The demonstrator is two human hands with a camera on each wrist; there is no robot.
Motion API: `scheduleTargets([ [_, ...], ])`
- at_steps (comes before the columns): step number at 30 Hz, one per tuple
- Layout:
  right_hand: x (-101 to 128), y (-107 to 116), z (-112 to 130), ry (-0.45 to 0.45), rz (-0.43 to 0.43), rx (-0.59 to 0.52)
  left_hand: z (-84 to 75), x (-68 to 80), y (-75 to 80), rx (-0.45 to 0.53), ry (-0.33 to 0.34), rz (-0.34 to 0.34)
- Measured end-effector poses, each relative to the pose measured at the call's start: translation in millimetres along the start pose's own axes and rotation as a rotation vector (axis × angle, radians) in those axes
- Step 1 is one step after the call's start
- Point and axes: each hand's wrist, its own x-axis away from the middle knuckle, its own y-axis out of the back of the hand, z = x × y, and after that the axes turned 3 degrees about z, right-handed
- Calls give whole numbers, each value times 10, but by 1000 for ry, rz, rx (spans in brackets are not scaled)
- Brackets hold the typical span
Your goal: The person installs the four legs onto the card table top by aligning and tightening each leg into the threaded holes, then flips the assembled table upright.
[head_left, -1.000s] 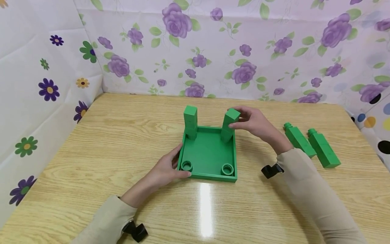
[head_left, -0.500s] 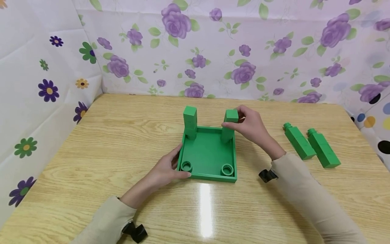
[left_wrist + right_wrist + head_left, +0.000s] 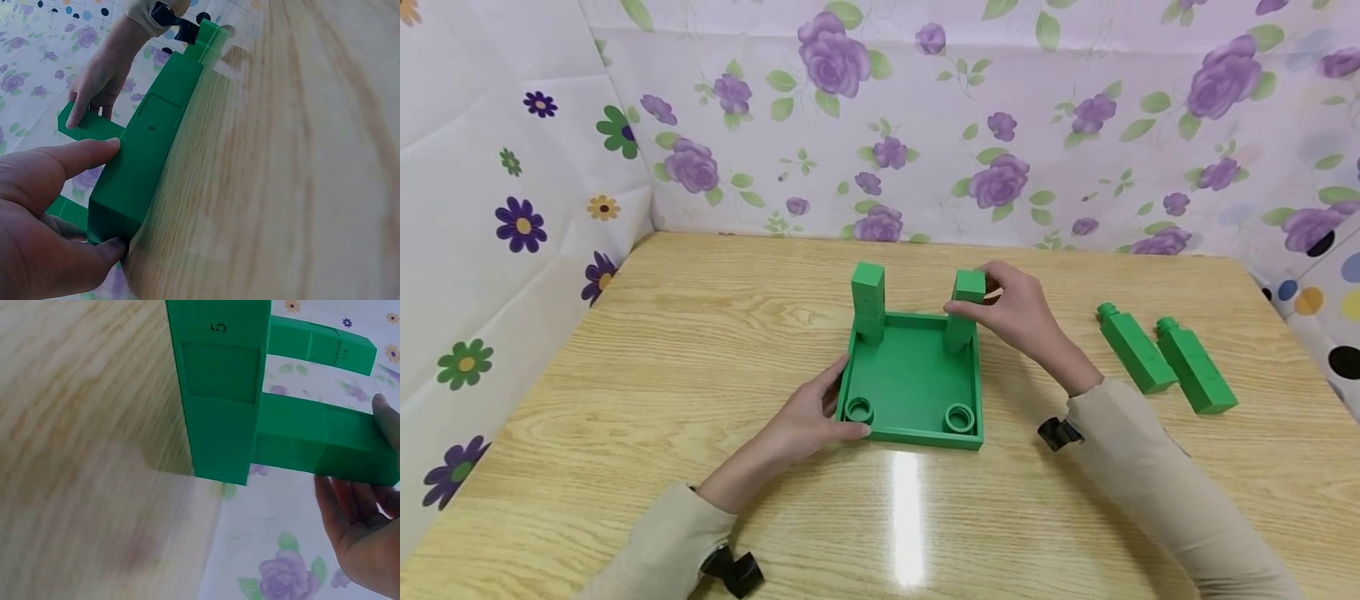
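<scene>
Right hand (image 3: 1017,312) reaching in, thumb and fingers gripping upright post (image 3: 959,332); left hand (image 3: 801,422) pinching near-left corner of one tray (image 3: 913,367), sitting on table (image 3: 737,308). Two posts standing, two loose posts (image 3: 1138,348) (image 3: 1197,367) lying right, two rings (image 3: 859,420) (image 3: 959,429) showing.

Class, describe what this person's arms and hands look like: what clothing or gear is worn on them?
The left sleeve and right sleeve are long and plain beige. The left hand and right hand are ungloved. Beside each cuff is a small, angular black fitting: left fitting, right fitting. I see no cables.
</scene>
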Motion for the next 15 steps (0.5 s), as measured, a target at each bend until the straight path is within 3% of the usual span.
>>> scheduleTargets([
  [4,5,63,-13,14,106,-52,-2,3,-3,3,1,2],
  [10,-11,223,-146,4,305,-388,-1,-4,-5,6,-2,5],
  [15,-48,306,-243,47,398,-556,-1,-5,-4,12,1,8],
])
